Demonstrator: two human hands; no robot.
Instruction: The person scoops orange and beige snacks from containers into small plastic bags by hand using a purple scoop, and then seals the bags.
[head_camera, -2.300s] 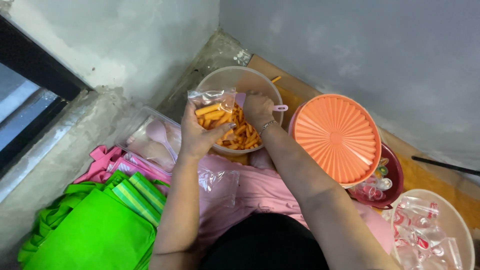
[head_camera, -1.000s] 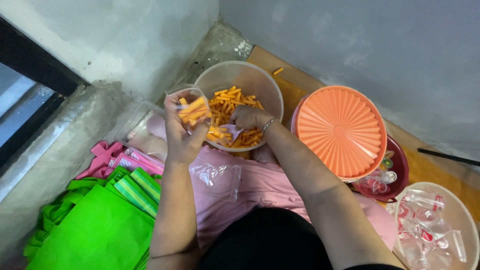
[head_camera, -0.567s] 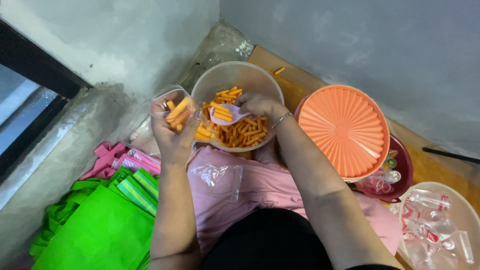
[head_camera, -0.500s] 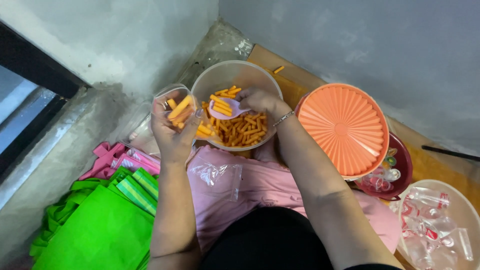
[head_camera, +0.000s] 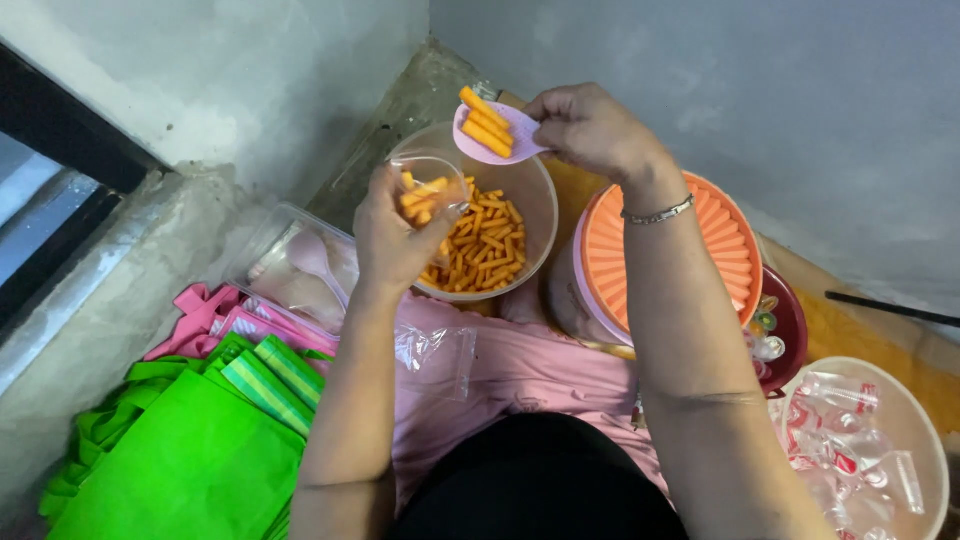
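A small clear plastic bag (head_camera: 432, 190), partly filled with orange stick snacks, is held upright and mouth-open in the left hand (head_camera: 392, 235), closed around it over the translucent round bowl (head_camera: 535, 205) so that spills fall back in. A pink plastic spoon (head_camera: 487, 132), loaded with sticks, is gripped in the right hand (head_camera: 590, 128) and kept level above the bag. An orange ribbed lid (head_camera: 725, 250) lies beside.

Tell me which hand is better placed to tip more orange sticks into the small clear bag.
Right hand: it holds the loaded pink scoop just above the bag, which the left hand holds open.
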